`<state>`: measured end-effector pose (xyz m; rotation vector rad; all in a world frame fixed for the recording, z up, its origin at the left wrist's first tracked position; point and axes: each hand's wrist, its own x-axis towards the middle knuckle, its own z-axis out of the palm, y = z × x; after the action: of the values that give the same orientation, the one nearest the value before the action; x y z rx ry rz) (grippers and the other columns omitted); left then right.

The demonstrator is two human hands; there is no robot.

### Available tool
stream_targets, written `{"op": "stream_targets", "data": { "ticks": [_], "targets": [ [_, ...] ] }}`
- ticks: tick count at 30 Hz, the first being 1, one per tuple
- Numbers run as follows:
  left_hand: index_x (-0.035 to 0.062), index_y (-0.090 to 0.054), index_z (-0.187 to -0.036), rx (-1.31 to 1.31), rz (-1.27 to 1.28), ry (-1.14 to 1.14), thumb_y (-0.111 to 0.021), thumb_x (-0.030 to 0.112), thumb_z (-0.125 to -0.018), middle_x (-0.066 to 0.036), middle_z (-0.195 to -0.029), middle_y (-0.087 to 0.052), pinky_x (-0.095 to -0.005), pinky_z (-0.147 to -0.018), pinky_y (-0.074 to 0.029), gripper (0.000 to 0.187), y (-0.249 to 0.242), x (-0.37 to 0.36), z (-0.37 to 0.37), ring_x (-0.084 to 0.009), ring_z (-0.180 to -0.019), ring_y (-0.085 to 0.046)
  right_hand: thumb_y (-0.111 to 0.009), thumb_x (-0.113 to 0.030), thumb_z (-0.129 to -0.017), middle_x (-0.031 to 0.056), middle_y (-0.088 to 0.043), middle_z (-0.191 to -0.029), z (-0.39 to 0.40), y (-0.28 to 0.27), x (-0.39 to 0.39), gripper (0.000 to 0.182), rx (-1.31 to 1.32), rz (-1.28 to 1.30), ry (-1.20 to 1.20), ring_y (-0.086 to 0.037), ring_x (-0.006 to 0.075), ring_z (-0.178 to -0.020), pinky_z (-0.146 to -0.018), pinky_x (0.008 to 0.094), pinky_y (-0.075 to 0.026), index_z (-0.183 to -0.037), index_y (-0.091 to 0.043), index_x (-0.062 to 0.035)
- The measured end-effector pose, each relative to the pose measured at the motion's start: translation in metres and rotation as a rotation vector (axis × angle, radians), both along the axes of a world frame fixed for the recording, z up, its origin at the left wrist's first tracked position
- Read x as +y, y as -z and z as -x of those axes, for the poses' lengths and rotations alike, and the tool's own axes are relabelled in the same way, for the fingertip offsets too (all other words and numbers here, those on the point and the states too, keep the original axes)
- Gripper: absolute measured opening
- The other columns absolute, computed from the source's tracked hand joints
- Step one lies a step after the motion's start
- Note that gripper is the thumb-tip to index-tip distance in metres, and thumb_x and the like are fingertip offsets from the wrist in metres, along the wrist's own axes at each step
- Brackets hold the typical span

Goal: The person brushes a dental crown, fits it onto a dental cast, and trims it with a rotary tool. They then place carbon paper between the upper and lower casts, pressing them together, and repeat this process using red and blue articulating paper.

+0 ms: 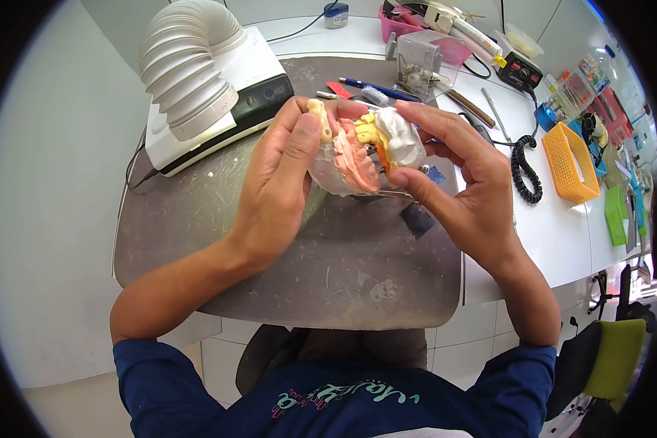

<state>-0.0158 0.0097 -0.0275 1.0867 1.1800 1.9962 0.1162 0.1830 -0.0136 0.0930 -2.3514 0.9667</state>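
Note:
My left hand [281, 171] is closed, its thumb pressing a small cream-coloured dental bridge [319, 119] with holes against the fingers. The same hand lies against the left side of a dental plaster model [354, 164], which has a pink gum-like part and a clear-whitish base. My right hand [463, 157] grips the model's right side, thumb low and fingers over the top, around a white plaster block [400, 139]. Yellow teeth [370, 130] show between the pink and white parts. Metal parts show under the model; the fingertips behind it are partly hidden.
A white extractor unit [248, 109] with a ribbed hose [186, 69] stands on the left of the grey bench mat [285, 292]. Pens and tools lie behind the model, near a clear box [420, 66]. A coiled cable [525, 169] and yellow basket [571, 164] are at right.

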Motion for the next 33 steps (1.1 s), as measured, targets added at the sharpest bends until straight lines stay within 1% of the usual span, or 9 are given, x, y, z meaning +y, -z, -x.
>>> {"op": "stream_targets", "data": {
  "ticks": [8, 12, 15, 17, 20, 26, 30, 32, 33],
  "targets": [
    [-0.0018, -0.052, -0.116, 0.116, 0.021, -0.12, -0.038, 0.026, -0.108, -0.011, -0.126, -0.056, -0.0297, -0.104, -0.039, 0.032, 0.002, -0.012, -0.006, -0.0116, -0.115, -0.051, -0.063, -0.004, -0.088, 0.0147, -0.058, -0.136, 0.0, -0.001, 0.016, 0.052, -0.088, 0.145, -0.116, -0.055, 0.0209, -0.125, -0.111, 0.0354, -0.039, -0.137, -0.05, 0.0048],
    [-0.0027, -0.053, -0.117, 0.116, -0.004, -0.128, -0.039, 0.025, -0.108, -0.009, -0.12, -0.056, -0.0277, -0.099, -0.04, 0.032, 0.005, -0.014, -0.008, -0.0098, -0.106, -0.051, -0.062, -0.003, -0.086, 0.0164, -0.058, -0.136, 0.001, -0.004, 0.018, 0.052, -0.111, 0.135, -0.13, -0.055, 0.0221, -0.126, -0.112, 0.0371, -0.038, -0.136, -0.05, 0.0049],
    [-0.0033, -0.053, -0.118, 0.194, 0.013, -0.122, -0.04, 0.024, -0.108, -0.006, -0.111, -0.055, -0.0256, -0.092, -0.04, 0.032, 0.005, -0.02, -0.007, -0.0082, -0.097, -0.047, -0.06, 0.0, -0.083, 0.0134, -0.063, -0.125, 0.003, -0.003, 0.017, 0.049, -0.053, 0.165, -0.113, -0.061, 0.0199, -0.115, -0.106, 0.0354, -0.044, -0.131, -0.056, 0.0027],
    [0.0053, -0.046, -0.102, 0.217, 0.081, -0.051, -0.034, 0.028, -0.108, -0.018, -0.132, -0.049, -0.0409, -0.11, -0.037, 0.027, 0.001, -0.025, -0.009, -0.0185, -0.124, -0.047, -0.058, 0.004, -0.082, 0.0138, -0.059, -0.132, 0.002, -0.002, 0.017, 0.05, -0.074, 0.24, -0.136, -0.059, 0.0207, -0.119, -0.108, 0.0364, -0.043, -0.132, -0.054, 0.0025],
    [0.0045, -0.047, -0.103, 0.218, 0.139, -0.028, -0.034, 0.028, -0.108, -0.016, -0.13, -0.051, -0.0353, -0.104, -0.038, 0.028, -0.002, -0.03, -0.011, -0.0133, -0.114, -0.048, -0.057, 0.007, -0.082, 0.0149, -0.058, -0.134, 0.003, -0.002, 0.018, 0.051, -0.078, 0.215, -0.144, -0.058, 0.0212, -0.121, -0.109, 0.037, -0.042, -0.133, -0.054, 0.0025],
    [0.0039, -0.049, -0.104, 0.228, 0.136, -0.087, -0.036, 0.026, -0.108, -0.014, -0.125, -0.055, -0.028, -0.096, -0.038, 0.026, -0.005, -0.03, -0.012, -0.0089, -0.102, -0.046, -0.056, 0.002, -0.084, 0.0144, -0.058, -0.136, 0.002, -0.003, 0.018, 0.055, -0.073, 0.088, -0.152, -0.059, 0.0226, -0.122, -0.106, 0.0379, -0.045, -0.139, -0.052, -0.0012],
    [0.0037, -0.049, -0.104, 0.146, 0.153, -0.069, -0.036, 0.026, -0.108, -0.014, -0.125, -0.054, -0.0287, -0.098, -0.037, 0.026, -0.005, -0.028, -0.011, -0.0091, -0.101, -0.046, -0.059, -0.001, -0.086, 0.0127, -0.058, -0.138, 0.001, -0.004, 0.022, 0.056, -0.088, -0.012, -0.121, -0.06, 0.0228, -0.119, -0.101, 0.0366, -0.047, -0.141, -0.051, -0.0042],
    [0.0036, -0.05, -0.104, 0.165, 0.155, -0.083, -0.037, 0.027, -0.108, -0.014, -0.125, -0.054, -0.0293, -0.1, -0.037, 0.026, -0.002, -0.027, -0.008, -0.0107, -0.107, -0.047, -0.065, 0.0, -0.089, 0.0171, -0.049, -0.147, -0.002, -0.013, 0.023, 0.058, -0.228, -0.002, -0.154, -0.048, 0.0235, -0.134, -0.11, 0.0384, -0.038, -0.144, -0.045, 0.0015],
    [0.0036, -0.05, -0.104, 0.169, 0.154, -0.077, -0.037, 0.027, -0.108, -0.014, -0.125, -0.054, -0.0293, -0.1, -0.037, 0.026, -0.003, -0.027, -0.009, -0.0107, -0.107, -0.047, -0.072, -0.007, -0.087, 0.0161, -0.052, -0.144, -0.001, -0.012, 0.023, 0.061, -0.211, 0.014, -0.153, -0.051, 0.0218, -0.13, -0.106, 0.0362, -0.042, -0.142, -0.048, 0.0017]
  ]
}}
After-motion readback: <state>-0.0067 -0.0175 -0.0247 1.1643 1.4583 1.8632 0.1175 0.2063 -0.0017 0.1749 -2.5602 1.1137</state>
